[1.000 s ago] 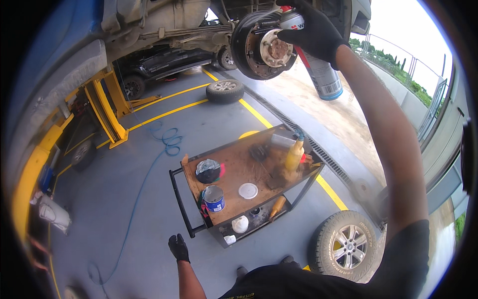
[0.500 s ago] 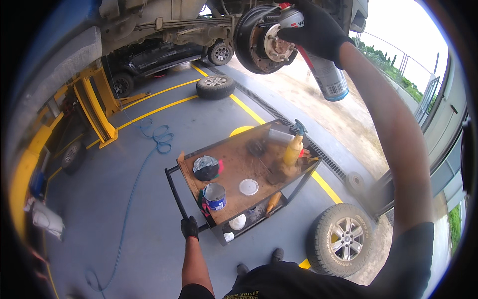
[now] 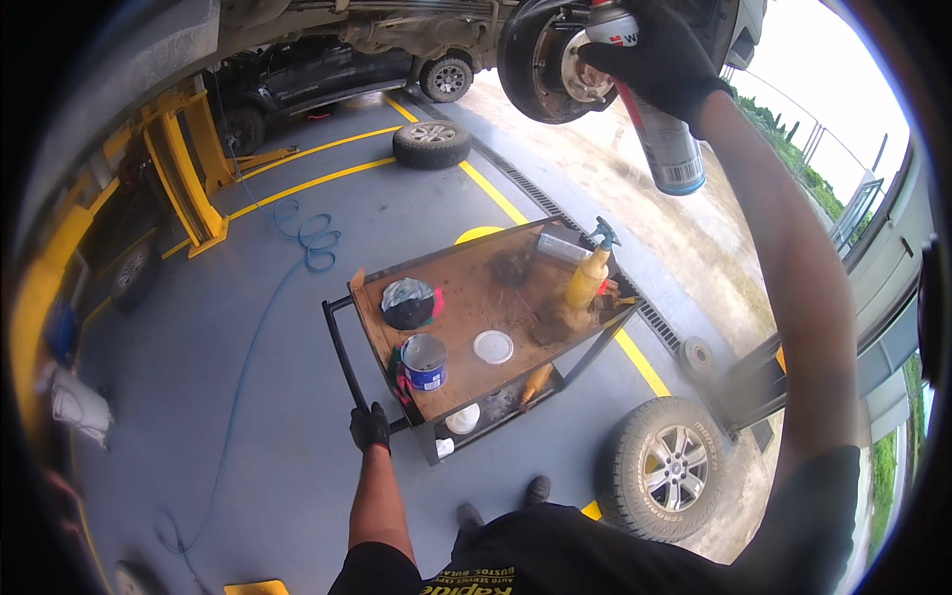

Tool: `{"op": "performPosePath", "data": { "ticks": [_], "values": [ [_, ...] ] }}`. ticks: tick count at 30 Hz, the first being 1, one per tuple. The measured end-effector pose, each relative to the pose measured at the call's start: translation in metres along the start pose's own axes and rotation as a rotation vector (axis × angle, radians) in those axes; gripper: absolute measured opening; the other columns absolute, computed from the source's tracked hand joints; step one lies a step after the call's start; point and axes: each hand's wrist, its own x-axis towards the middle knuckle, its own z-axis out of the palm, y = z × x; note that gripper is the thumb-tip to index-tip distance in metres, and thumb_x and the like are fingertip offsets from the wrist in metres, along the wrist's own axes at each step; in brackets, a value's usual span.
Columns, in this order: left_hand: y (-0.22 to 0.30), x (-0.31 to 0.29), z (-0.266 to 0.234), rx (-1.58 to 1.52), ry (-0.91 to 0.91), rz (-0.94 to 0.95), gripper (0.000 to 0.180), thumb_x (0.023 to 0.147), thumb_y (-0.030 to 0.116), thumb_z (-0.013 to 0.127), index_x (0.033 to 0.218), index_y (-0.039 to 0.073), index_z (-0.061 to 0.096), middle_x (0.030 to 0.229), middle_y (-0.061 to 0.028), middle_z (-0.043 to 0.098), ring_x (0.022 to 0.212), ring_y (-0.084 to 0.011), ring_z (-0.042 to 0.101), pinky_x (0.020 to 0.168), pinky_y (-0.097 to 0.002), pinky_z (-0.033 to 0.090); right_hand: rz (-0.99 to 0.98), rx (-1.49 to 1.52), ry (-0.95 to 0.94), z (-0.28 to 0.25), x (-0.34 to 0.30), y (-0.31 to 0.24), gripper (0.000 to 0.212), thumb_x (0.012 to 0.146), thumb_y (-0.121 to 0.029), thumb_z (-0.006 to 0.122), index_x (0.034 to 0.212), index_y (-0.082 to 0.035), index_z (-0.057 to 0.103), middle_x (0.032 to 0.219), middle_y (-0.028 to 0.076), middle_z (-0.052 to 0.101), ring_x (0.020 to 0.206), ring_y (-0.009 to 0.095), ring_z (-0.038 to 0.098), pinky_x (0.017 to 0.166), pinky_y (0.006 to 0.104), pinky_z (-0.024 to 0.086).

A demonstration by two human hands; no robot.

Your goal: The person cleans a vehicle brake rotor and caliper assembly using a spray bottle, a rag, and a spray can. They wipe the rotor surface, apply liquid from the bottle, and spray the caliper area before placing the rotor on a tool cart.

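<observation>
My right hand (image 3: 664, 59), in a black glove, is raised at the upper right and closed around an aerosol spray can (image 3: 666, 149). The can is tilted, its red top up beside the bare wheel hub (image 3: 585, 74) and brake backing plate (image 3: 526, 64) of a raised vehicle. Part of the hub is hidden behind the can and fingers. Low on the left, my gloved left hand (image 3: 371, 427) wraps round the black handle (image 3: 342, 362) of a tool cart (image 3: 456, 297). On the cart are a yellow spray bottle (image 3: 587, 278), an open blue tin (image 3: 424, 362) and a white lid (image 3: 493, 347).
A removed wheel (image 3: 669, 471) stands by the cart's right side; another tyre (image 3: 431, 145) lies flat farther off. A blue hose (image 3: 238, 397) trails over the floor at left, near a yellow lift post (image 3: 183, 178). A drain grate (image 3: 516, 174) runs behind the cart.
The view has shifted: the hub, right hand and can appear farther right and higher, the cart slightly higher and left. Both hands keep their holds.
</observation>
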Motion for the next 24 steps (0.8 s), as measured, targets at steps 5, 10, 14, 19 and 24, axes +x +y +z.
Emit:
{"op": "performPosePath", "data": {
  "ticks": [5, 10, 14, 19, 24],
  "values": [
    [0.002, 0.0, 0.003, -0.023, -0.021, -0.043, 0.043, 0.085, 0.038, 0.067, 0.102, 0.0, 0.063, 0.1, -0.0248, 0.071, 0.094, -0.0427, 0.069, 0.084, -0.0515, 0.055, -0.155, -0.153, 0.063, 0.016, -0.001, 0.015, 0.066, 0.072, -0.018, 0.08, 0.131, -0.008, 0.054, 0.117, 0.021, 0.065, 0.112, 0.036, 0.063, 0.096, 0.043, 0.05],
    [-0.004, 0.0, -0.005, -0.042, 0.009, -0.037, 0.043, 0.085, 0.039, 0.067, 0.102, 0.0, 0.064, 0.101, -0.0249, 0.071, 0.095, -0.0428, 0.069, 0.084, -0.0514, 0.054, -0.081, -0.116, 0.005, 0.018, 0.002, 0.012, 0.069, 0.072, -0.018, 0.08, 0.134, -0.009, 0.052, 0.122, 0.021, 0.063, 0.115, 0.036, 0.061, 0.101, 0.0434, 0.048],
    [-0.004, 0.008, 0.016, -0.066, -0.055, -0.039, 0.043, 0.085, 0.039, 0.067, 0.103, 0.0, 0.064, 0.101, -0.0248, 0.071, 0.096, -0.0428, 0.069, 0.085, -0.0513, 0.054, -0.019, -0.096, 0.105, 0.002, 0.002, 0.014, 0.07, 0.073, -0.016, 0.079, 0.137, -0.012, 0.051, 0.123, 0.02, 0.063, 0.116, 0.036, 0.061, 0.102, 0.0437, 0.048],
    [-0.02, 0.017, 0.023, -0.079, -0.025, -0.038, 0.043, 0.085, 0.039, 0.066, 0.103, 0.0, 0.063, 0.102, -0.0253, 0.071, 0.096, -0.0428, 0.069, 0.085, -0.0516, 0.054, -0.087, -0.252, -0.027, 0.011, -0.001, 0.011, 0.069, 0.074, -0.016, 0.078, 0.137, -0.012, 0.051, 0.124, 0.02, 0.063, 0.116, 0.036, 0.062, 0.1, 0.0435, 0.049],
    [-0.019, 0.02, 0.021, -0.104, -0.05, -0.065, 0.044, 0.085, 0.039, 0.066, 0.103, -0.001, 0.063, 0.102, -0.0257, 0.07, 0.096, -0.0429, 0.068, 0.086, -0.0519, 0.054, 0.097, -0.254, -0.047, -0.006, 0.003, -0.007, 0.065, 0.075, -0.017, 0.077, 0.135, -0.012, 0.052, 0.123, 0.022, 0.063, 0.115, 0.038, 0.062, 0.097, 0.0439, 0.05]
  ]
}}
